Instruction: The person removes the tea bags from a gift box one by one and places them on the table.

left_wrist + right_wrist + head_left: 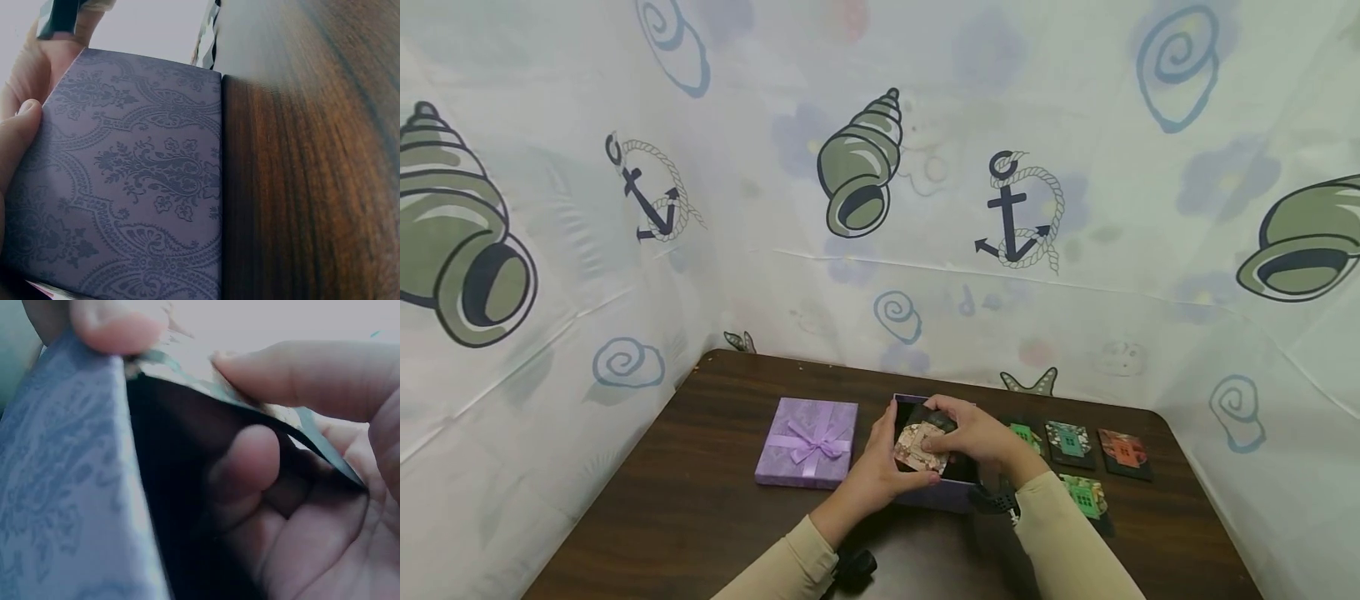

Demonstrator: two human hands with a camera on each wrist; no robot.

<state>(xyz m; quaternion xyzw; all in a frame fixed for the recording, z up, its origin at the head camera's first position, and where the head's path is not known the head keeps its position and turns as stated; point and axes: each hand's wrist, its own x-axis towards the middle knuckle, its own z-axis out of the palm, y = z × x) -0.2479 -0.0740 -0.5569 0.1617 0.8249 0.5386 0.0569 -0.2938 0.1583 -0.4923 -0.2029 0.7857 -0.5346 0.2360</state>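
Note:
In the head view, a purple patterned box [936,497] with a dark inside stands at the middle of the table. My left hand [876,467] grips it from the left, thumb along the near side and fingers by the left wall. The box's wall [137,175] fills much of the left wrist view. Over the opening, my right hand [981,433] pinches a flat, pale flower-patterned packet [917,450], thumb on top. From the right wrist view, its fingers curl beneath the tilted packet's dark underside. Left of the box lies a lilac bowed lid [808,442].
On the right of the dark wooden table [715,467] lie similar flat packets: a teal one [1070,442], a red one [1123,452], a green one [1084,497] and another partly behind my right hand. A printed white curtain [760,208] surrounds the table's back and sides.

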